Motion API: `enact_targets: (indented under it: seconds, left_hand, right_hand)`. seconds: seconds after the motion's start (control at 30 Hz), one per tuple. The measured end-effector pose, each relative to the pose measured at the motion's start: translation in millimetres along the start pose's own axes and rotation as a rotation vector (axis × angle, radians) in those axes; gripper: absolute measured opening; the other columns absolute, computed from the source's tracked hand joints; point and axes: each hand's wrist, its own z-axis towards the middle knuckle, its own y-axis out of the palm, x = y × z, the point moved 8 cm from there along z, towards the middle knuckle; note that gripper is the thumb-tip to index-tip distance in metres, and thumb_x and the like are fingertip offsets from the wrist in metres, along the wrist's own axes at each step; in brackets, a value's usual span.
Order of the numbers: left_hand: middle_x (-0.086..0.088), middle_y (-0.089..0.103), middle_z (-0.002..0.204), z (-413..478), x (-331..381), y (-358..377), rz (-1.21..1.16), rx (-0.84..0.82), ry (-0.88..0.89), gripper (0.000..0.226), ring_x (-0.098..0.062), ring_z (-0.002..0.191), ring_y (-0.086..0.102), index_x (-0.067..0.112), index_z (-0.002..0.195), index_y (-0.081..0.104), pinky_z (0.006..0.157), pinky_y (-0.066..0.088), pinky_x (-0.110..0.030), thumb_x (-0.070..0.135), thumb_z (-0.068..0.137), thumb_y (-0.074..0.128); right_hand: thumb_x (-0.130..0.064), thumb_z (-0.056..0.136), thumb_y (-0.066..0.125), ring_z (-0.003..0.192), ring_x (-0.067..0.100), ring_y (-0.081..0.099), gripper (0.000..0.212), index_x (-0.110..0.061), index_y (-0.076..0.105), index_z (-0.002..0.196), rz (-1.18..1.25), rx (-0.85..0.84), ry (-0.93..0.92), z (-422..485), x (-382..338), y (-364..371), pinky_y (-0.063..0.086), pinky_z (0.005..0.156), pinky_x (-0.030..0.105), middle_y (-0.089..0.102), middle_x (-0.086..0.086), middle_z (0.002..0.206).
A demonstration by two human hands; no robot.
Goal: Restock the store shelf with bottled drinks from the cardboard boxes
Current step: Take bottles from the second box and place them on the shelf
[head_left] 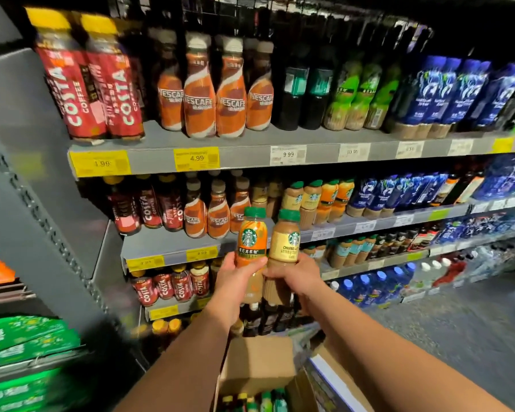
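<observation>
My left hand [235, 281] grips an orange-labelled Starbucks bottle [250, 239] with a green cap, held upright. My right hand [295, 278] grips a yellow-labelled Starbucks bottle [284, 242], also upright, touching the first. Both bottles are raised in front of the second shelf [173, 242], just left of the row of matching Starbucks bottles [318, 200]. Below my arms an open cardboard box [256, 370] holds several green-capped bottles [250, 401].
The top shelf [250, 150] carries Costa, Nescafe, dark, green and blue bottles. Lower shelves hold Costa bottles [170, 285] and blue-capped water [378, 283]. Green packs [21, 343] are stacked at the left. A second box [333, 379] sits at the right. Grey floor lies to the right.
</observation>
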Motion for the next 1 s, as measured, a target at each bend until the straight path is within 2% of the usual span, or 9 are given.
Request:
enact_targets:
  seconds: [0.1,0.17,0.23,0.33,0.6,0.77,0.87,0.93,1.0]
  left_hand:
    - [0.006,0.069,0.105,22.5,-1.2,4.7,0.011,0.0,0.002,0.041,-0.014,0.1,0.062,0.026,0.111,0.058,0.087,0.046,-0.035,0.03,0.076,0.078]
    - [0.007,0.069,0.103,35.3,-1.2,7.8,0.016,0.018,0.018,0.037,-0.013,0.098,0.062,0.028,0.107,0.059,0.082,0.046,-0.034,0.031,0.075,0.078]
    - [0.007,0.071,0.099,47.3,1.7,10.4,0.011,0.055,0.056,0.036,-0.012,0.093,0.064,0.026,0.105,0.061,0.072,0.046,-0.029,0.03,0.075,0.079]
    - [0.005,0.073,0.097,61.6,9.8,12.9,-0.014,0.109,0.115,0.031,-0.014,0.091,0.067,0.024,0.102,0.063,0.078,0.052,-0.034,0.024,0.075,0.079]
    - [0.004,0.073,0.099,88.7,29.2,13.7,-0.008,0.206,0.225,0.036,-0.013,0.093,0.068,0.023,0.105,0.065,0.078,0.052,-0.03,0.021,0.072,0.081]
    - [0.011,0.074,0.088,100.6,25.9,15.8,0.033,0.245,0.261,0.031,-0.005,0.082,0.069,0.026,0.097,0.067,0.065,0.051,-0.019,0.027,0.071,0.082]
    - [0.014,0.074,0.082,105.3,23.1,11.8,0.043,0.271,0.276,0.028,0.002,0.073,0.068,0.026,0.095,0.068,0.054,0.048,-0.01,0.027,0.071,0.082]
    - [0.012,0.074,0.085,107.6,21.1,7.8,0.045,0.278,0.286,0.029,0.001,0.075,0.069,0.025,0.097,0.069,0.057,0.049,-0.011,0.024,0.071,0.082]
    - [0.009,0.074,0.091,108.6,18.4,4.7,0.053,0.273,0.283,0.033,-0.004,0.083,0.07,0.024,0.102,0.069,0.068,0.053,-0.018,0.023,0.072,0.081]
  right_hand:
    - [-0.01,0.061,0.084,0.085,0.022,0.064,0.031,-0.018,0.066,0.085,-0.104,0.061,-0.042,27.2,-9.8,-6.7,0.051,0.077,0.034,0.07,0.001,0.087]
    - [-0.009,0.062,0.084,0.089,0.025,0.063,0.033,-0.016,0.064,0.087,-0.135,0.087,-0.056,45.4,-15.7,-10.8,0.051,0.079,0.036,0.069,0.006,0.093]
    - [-0.011,0.064,0.083,0.087,0.025,0.061,0.036,-0.016,0.06,0.091,-0.159,0.095,-0.077,64.1,-21.6,-14.6,0.047,0.073,0.032,0.066,0.004,0.092]
    - [-0.011,0.066,0.082,0.085,0.023,0.058,0.042,-0.012,0.059,0.101,-0.175,0.089,-0.13,87.8,-32.5,-18.0,0.041,0.069,0.027,0.062,0.002,0.091]
    - [-0.022,0.063,0.087,0.103,0.029,0.062,0.052,-0.01,0.06,0.107,-0.283,0.097,-0.178,129.9,-49.8,-11.2,0.05,0.087,0.037,0.067,0.011,0.11]
    - [-0.019,0.061,0.088,0.095,0.027,0.066,0.045,-0.009,0.067,0.099,-0.292,0.07,-0.25,147.7,-52.4,6.6,0.054,0.082,0.038,0.07,0.012,0.102]
    - [-0.018,0.062,0.088,0.095,0.025,0.065,0.046,-0.009,0.065,0.101,-0.278,0.088,-0.269,158.7,-50.3,11.3,0.051,0.078,0.03,0.069,0.01,0.102]
    - [-0.02,0.063,0.087,0.096,0.024,0.063,0.046,-0.011,0.063,0.102,-0.291,0.099,-0.274,165.3,-47.8,13.4,0.045,0.073,0.025,0.068,0.009,0.102]
    - [-0.021,0.066,0.086,0.096,0.024,0.063,0.044,-0.012,0.063,0.103,-0.276,0.113,-0.269,170.7,-43.6,14.8,0.041,0.071,0.023,0.068,0.007,0.102]
